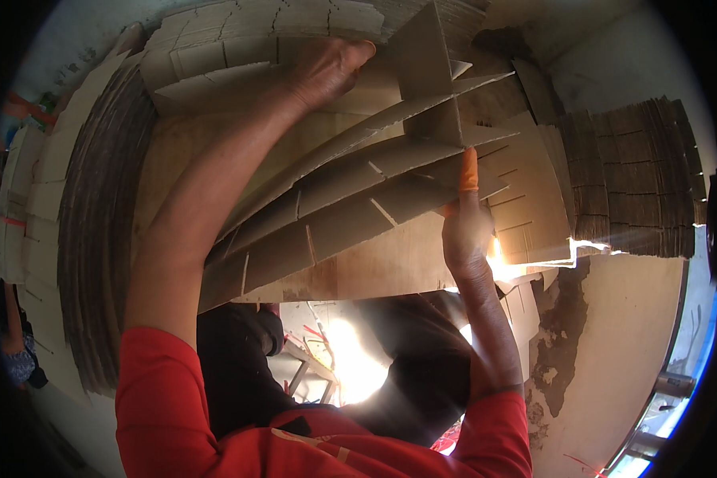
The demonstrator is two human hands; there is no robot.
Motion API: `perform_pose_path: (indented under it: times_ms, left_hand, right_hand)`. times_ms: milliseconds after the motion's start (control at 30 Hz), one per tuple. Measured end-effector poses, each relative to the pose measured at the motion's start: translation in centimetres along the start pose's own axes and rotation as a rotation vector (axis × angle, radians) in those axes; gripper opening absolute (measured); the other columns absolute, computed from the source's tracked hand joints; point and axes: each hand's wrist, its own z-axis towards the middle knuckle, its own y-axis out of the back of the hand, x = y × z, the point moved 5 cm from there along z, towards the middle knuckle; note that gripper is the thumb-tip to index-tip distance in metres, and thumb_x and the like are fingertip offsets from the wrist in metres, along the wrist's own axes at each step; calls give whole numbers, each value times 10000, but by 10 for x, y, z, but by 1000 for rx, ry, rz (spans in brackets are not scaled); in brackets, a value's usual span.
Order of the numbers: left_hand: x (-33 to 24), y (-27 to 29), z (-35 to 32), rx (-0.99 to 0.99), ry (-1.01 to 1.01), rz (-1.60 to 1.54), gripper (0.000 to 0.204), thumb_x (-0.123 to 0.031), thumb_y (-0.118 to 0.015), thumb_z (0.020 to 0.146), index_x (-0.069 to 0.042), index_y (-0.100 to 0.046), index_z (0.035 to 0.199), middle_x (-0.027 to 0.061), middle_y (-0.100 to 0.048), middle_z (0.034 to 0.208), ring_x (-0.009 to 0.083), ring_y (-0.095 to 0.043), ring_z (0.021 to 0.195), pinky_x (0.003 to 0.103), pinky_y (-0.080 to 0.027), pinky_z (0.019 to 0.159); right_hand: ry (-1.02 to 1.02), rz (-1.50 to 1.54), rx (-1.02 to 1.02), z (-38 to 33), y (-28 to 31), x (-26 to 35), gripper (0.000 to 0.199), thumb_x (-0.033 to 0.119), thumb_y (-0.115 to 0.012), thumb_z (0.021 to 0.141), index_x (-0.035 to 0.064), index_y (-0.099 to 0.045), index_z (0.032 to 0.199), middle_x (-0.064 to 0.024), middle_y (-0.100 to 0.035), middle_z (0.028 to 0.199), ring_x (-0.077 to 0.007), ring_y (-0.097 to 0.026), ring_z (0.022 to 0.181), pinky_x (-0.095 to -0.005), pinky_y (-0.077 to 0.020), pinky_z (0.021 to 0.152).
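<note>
In the upper middle of the frame the person holds a lattice of brown slotted corrugated-cardboard strips point(358, 191), crossed by an upright cardboard piece point(434, 80). The left hand point(327, 68) lies flat with fingers spread on the top of the lattice, pressing rather than gripping. The right hand point(466, 231), an orange rubber cot point(469, 169) on one raised finger, supports the lattice's lower right edge; whether it pinches a strip cannot be told. The long strips fan apart toward the lower left, so they could slip out of their slots. Too much pressure from the flat palm might buckle the thin card. Stacked cardboard sheets point(629, 175) stand at the right.
</note>
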Motion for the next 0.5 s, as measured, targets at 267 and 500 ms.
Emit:
perform_pose_path:
  times_ms: [267, 500]
  left_hand:
    - [-3, 20, -4, -29, 146, -133, 167, 36, -580, 744, -23, -543, 895, 180, -610, 745, 379, -594, 704, 433, -454, 591]
    - [-53, 30, -14, 146, 92, -238, 136, 12, -609, 756, -4, -536, 869, 200, -586, 743, 401, -578, 731, 436, -447, 616]
  right_hand:
    - [77, -22, -39, -7, 18, 13, 801, -199, -441, 717, 92, -281, 1445, -133, -539, 731, -221, -533, 574, -283, -461, 562]
    - [109, -107, 59, -18, 21, 9, 758, -168, -465, 750, 108, -303, 1437, -157, -528, 665, -270, -530, 553, -356, -442, 544]
